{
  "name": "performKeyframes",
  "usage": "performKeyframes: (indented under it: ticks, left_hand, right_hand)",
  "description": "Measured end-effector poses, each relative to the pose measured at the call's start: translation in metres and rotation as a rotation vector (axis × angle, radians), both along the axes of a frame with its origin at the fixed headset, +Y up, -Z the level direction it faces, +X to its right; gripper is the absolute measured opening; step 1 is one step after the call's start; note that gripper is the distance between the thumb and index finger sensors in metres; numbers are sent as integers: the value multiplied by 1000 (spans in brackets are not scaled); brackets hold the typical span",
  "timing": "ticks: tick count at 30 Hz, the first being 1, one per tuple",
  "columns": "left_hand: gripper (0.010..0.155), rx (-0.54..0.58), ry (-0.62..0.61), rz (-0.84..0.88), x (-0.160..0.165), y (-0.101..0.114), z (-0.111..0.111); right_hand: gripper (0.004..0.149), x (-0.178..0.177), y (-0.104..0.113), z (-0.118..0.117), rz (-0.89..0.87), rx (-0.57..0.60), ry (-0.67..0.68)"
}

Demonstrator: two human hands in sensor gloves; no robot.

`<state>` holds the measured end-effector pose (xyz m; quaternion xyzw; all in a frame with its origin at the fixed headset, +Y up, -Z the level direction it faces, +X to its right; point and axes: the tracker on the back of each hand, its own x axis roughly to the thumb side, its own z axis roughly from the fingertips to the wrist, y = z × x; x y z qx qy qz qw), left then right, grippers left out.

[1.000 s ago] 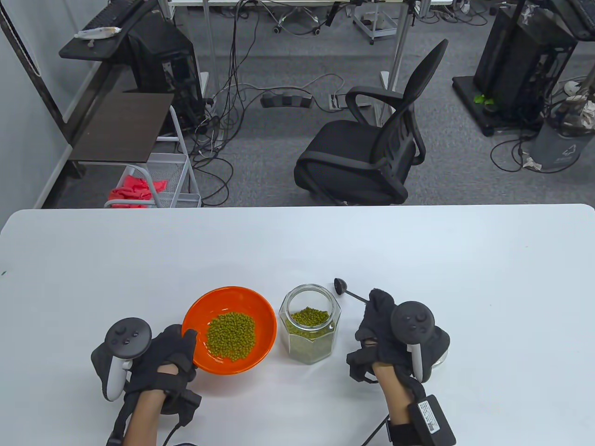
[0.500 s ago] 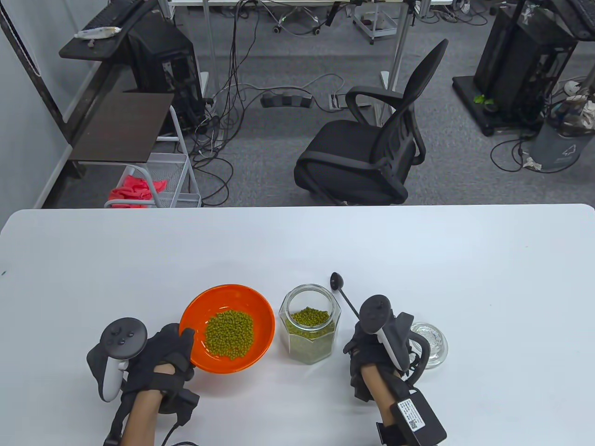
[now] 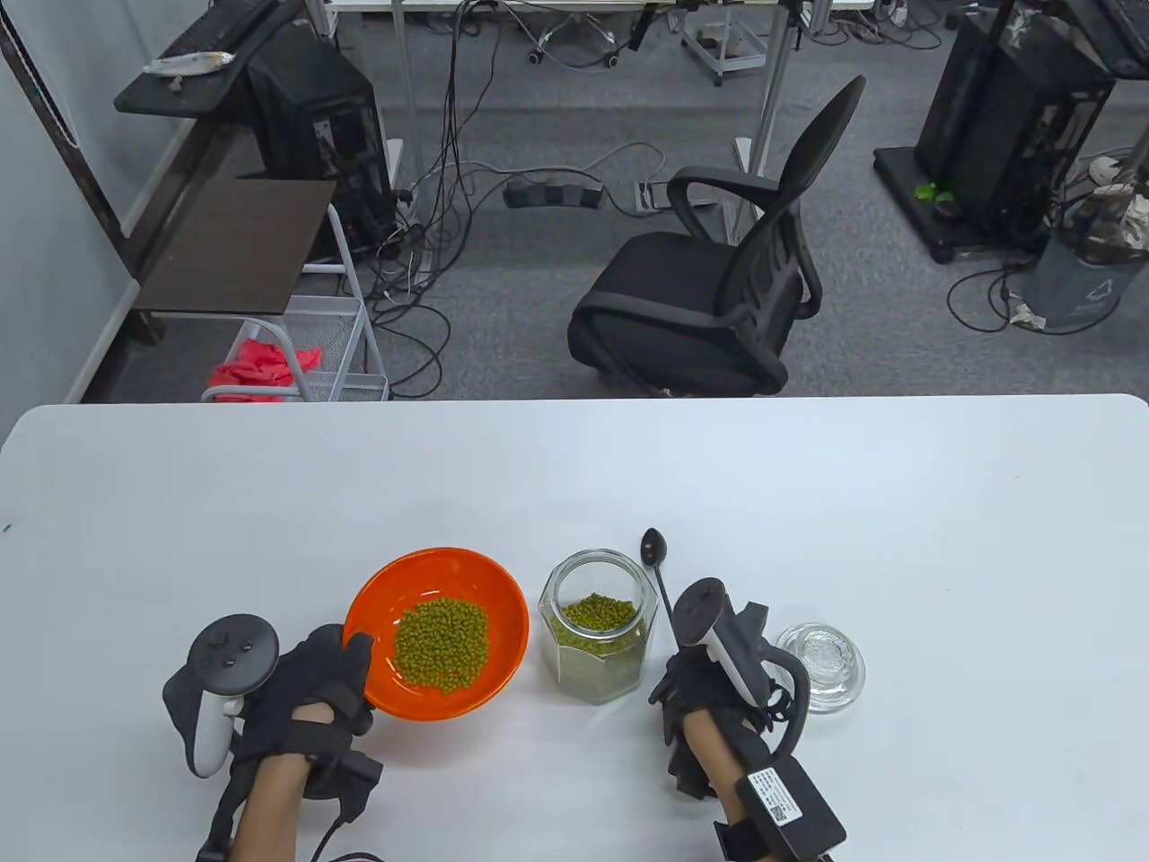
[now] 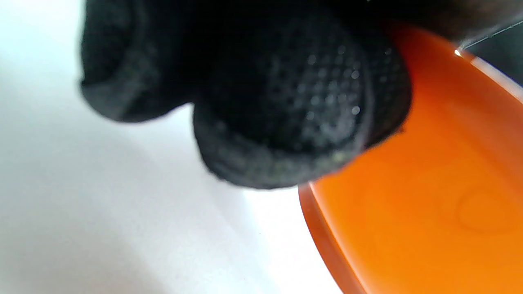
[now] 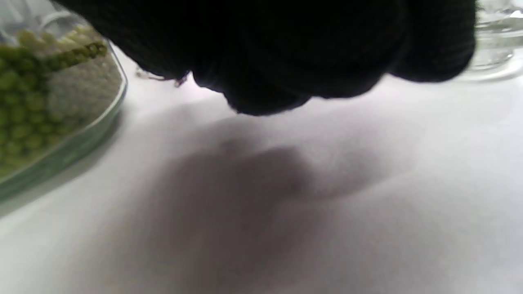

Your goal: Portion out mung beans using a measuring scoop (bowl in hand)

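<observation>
An orange bowl [image 3: 485, 575] holds a pile of green mung beans [image 3: 442, 645]. My left hand [image 3: 310, 696] grips its near-left rim, thumb over the edge; the bowl's underside [image 4: 429, 196] fills the left wrist view beside my fingers [image 4: 294, 114]. A glass jar [image 3: 597, 637] part full of mung beans stands right of the bowl and shows in the right wrist view [image 5: 49, 114]. My right hand [image 3: 696, 687] holds a black measuring scoop [image 3: 658, 561] by its handle, the scoop's head just beyond the jar's far right rim.
The glass jar lid [image 3: 823, 666] lies on the white table [image 3: 808, 503] right of my right hand; it also shows in the right wrist view [image 5: 496, 49]. A black office chair [image 3: 709, 287] stands beyond the table's far edge.
My right hand has rolled onto its side and shifted left toward the jar, uncovering the glass lid. The scoop's handle swung from slanted to nearly upright. The bowl edged slightly left.
</observation>
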<state>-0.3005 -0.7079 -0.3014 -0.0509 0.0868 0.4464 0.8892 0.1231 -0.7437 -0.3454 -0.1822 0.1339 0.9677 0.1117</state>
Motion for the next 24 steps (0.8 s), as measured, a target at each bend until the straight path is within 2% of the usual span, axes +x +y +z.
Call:
performKeyframes:
  ticks: [10,24]
  left_hand:
    - [55,0,2,4,-1,0,0]
    - [55,-5,14,-2,-2,0,1]
  right_hand:
    - [41,-1,-12,-2,17,-60,14]
    - [43,-12,-12,0,124,-33,52]
